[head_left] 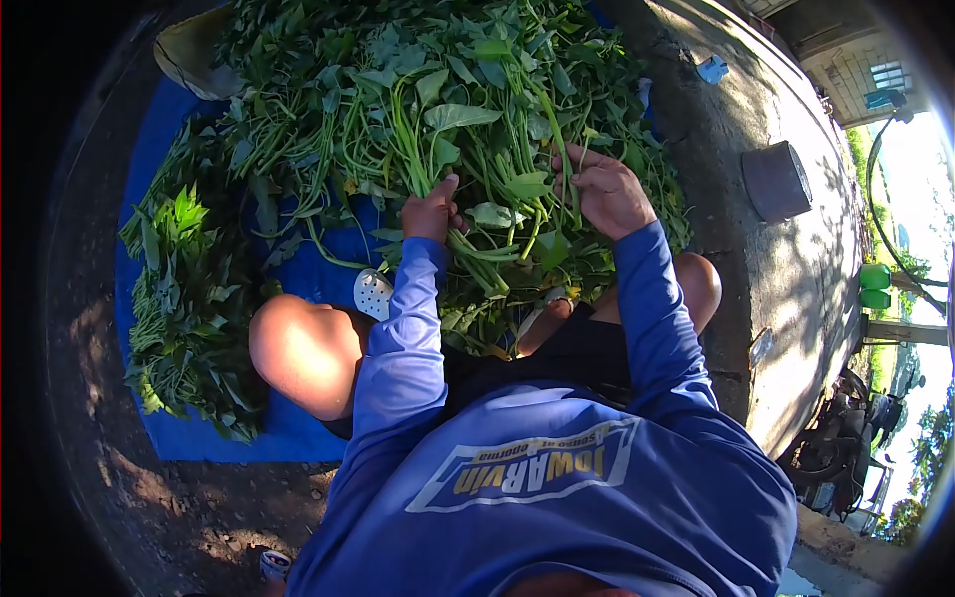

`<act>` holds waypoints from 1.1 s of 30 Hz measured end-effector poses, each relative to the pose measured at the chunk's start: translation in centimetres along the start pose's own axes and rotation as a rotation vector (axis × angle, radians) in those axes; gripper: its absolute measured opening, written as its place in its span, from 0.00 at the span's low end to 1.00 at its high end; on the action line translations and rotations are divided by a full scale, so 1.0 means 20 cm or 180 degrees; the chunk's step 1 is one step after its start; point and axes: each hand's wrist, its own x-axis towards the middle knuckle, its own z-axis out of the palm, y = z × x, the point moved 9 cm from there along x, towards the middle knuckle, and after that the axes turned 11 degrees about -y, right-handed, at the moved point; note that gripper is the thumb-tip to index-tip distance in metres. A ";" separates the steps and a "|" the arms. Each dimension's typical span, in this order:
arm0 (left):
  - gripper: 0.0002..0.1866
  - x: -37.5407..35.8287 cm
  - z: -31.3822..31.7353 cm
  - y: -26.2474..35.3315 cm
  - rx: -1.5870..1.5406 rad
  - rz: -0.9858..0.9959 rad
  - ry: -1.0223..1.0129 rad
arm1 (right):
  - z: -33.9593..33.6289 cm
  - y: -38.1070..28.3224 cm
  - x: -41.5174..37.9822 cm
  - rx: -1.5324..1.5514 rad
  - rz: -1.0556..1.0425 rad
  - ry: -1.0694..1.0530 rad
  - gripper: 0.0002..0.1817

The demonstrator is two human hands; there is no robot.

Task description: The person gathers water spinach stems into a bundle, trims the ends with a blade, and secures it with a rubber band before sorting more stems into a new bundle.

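A large heap of leafy green stems point(428, 99) lies on a blue tarp point(298, 428) in front of me. My left hand point(430, 211) is closed around a bunch of the green stems near its cut ends. To its right, my right hand point(607, 194) has its fingers curled over other stems and leaves of the same heap. Both arms wear blue long sleeves. My bare knees show on either side, and the stems spill down between them.
A separate pile of sorted greens point(184, 298) lies along the tarp's left side. A white perforated sandal point(373, 294) sits by my left knee. A concrete ledge point(796, 269) with a round dark pot point(776, 181) runs along the right. Bare dirt point(179, 507) surrounds the tarp.
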 end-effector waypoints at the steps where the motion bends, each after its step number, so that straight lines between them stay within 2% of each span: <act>1: 0.17 0.00 0.00 0.00 0.0003 0.0002 -0.0026 | 0.02 -0.01 -0.02 -0.0090 0.0010 0.0268 0.30; 4: 0.18 -0.01 0.01 0.01 -0.0024 0.0028 -0.0074 | 0.01 -0.01 -0.02 -0.0436 0.0018 0.0224 0.27; 7: 0.18 0.01 0.01 0.00 -0.0016 0.0032 -0.0089 | -0.05 -0.03 -0.03 -0.1214 0.0084 0.0804 0.23; 13: 0.17 0.00 0.01 -0.01 -0.0024 0.0004 -0.0102 | -0.07 -0.06 -0.03 -0.2112 -0.0125 0.1273 0.20; 17: 0.17 0.05 0.03 -0.05 -0.0280 -0.0038 -0.0335 | -0.09 -0.09 -0.06 -0.1709 -0.0169 0.1746 0.20; 19: 0.17 0.03 0.03 -0.03 -0.0080 0.0026 -0.0275 | -0.14 -0.07 -0.08 -0.1331 -0.0216 0.1845 0.20; 22: 0.17 0.03 0.04 -0.01 0.0061 0.0058 -0.0217 | -0.13 -0.02 -0.07 -0.0262 -0.0224 0.1492 0.20; 26: 0.17 0.02 0.04 -0.02 0.0049 0.0058 -0.0203 | 0.01 -0.02 -0.06 -0.0361 -0.0181 0.0993 0.15; 28: 0.17 0.03 0.05 -0.03 0.0010 0.0015 -0.0238 | 0.01 -0.01 -0.07 -0.0488 -0.0183 0.1019 0.14; 33: 0.16 -0.03 0.07 -0.01 -0.0071 0.0011 -0.0234 | 0.03 -0.13 -0.12 -0.1589 -0.0523 0.1648 0.14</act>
